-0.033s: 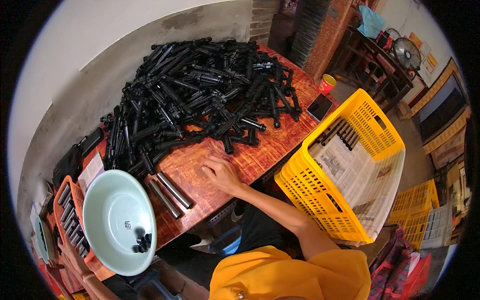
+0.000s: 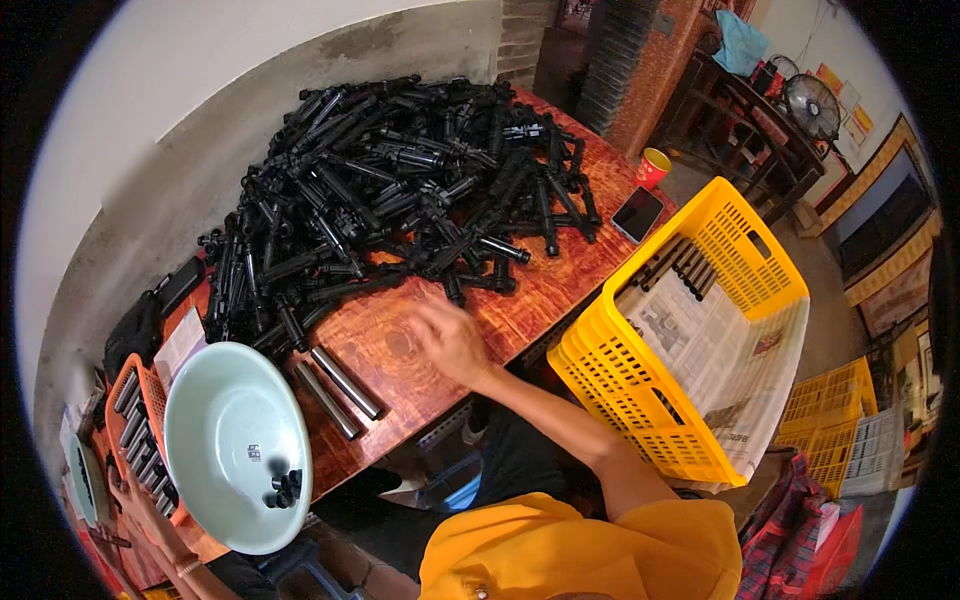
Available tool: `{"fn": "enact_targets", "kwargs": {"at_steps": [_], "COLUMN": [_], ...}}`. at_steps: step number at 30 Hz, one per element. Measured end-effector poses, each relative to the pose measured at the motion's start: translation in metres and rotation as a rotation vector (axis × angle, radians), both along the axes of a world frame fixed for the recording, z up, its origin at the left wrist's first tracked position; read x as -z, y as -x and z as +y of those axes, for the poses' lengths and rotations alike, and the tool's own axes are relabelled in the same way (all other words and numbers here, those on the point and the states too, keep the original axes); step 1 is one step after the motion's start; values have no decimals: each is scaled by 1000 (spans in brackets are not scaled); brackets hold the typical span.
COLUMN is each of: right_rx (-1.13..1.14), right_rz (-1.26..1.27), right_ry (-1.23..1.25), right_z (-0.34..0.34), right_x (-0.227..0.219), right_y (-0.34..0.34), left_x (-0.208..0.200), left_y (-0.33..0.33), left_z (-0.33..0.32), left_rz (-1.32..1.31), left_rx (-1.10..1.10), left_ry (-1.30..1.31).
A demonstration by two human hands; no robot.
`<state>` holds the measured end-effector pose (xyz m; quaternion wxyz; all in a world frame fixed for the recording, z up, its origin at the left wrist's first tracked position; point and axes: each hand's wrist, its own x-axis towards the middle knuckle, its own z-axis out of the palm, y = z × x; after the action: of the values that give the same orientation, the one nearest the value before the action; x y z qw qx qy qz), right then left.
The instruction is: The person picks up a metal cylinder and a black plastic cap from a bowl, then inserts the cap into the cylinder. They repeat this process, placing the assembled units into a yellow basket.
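Note:
My right hand (image 2: 452, 338) hovers over the near part of the wooden table (image 2: 400, 385), slightly blurred, its fingers apart and no object visible in them. Just beyond lies a big heap of black tubular plastic parts (image 2: 400, 180). Two shiny metal tubes (image 2: 345, 382) rest side by side left of that hand. At the lower left, my left hand (image 2: 152, 520) is at the orange basket (image 2: 150, 385) full of metal tubes (image 2: 140, 440). Its fingers look stretched out beside the tubes. A pale blue basin (image 2: 225, 420) next to it holds a few small black pieces (image 2: 284, 488).
A yellow crate (image 2: 640, 375), lined with newspaper and holding several dark rods (image 2: 690, 268), stands right of the table. A phone (image 2: 638, 214) and a red-yellow cup (image 2: 653, 168) sit near the table's right edge. More crates (image 2: 830, 420) and a fan (image 2: 810, 105) are farther right.
My right hand has risen slightly and shifted right, its fingers stretching out from a curled pose. My left hand has moved a little along the orange basket's edge.

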<state>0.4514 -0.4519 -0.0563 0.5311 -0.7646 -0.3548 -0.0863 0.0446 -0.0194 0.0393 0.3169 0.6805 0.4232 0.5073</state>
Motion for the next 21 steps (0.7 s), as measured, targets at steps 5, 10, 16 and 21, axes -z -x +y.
{"fn": "enact_targets", "kwargs": {"at_steps": [5,10,16,21], "right_rx": [462,1007,837,829], "right_rz": [-280,369,168,177], "right_ry": [-185,427,1060,1012], "right_z": [-20,-87,-217,-230], "right_x": [-82,-77,24,34], "right_y": [-100,-252,-368,-384], "left_x": [-60,-64,-50,-18], "left_y": [-67,-84,-86,-96], "left_z": [-170,-261,-278,-293], "left_rz": [4,272,392,197], "left_rx": [301,980,1313,1251], "left_ry": [99,383,493,653]}}
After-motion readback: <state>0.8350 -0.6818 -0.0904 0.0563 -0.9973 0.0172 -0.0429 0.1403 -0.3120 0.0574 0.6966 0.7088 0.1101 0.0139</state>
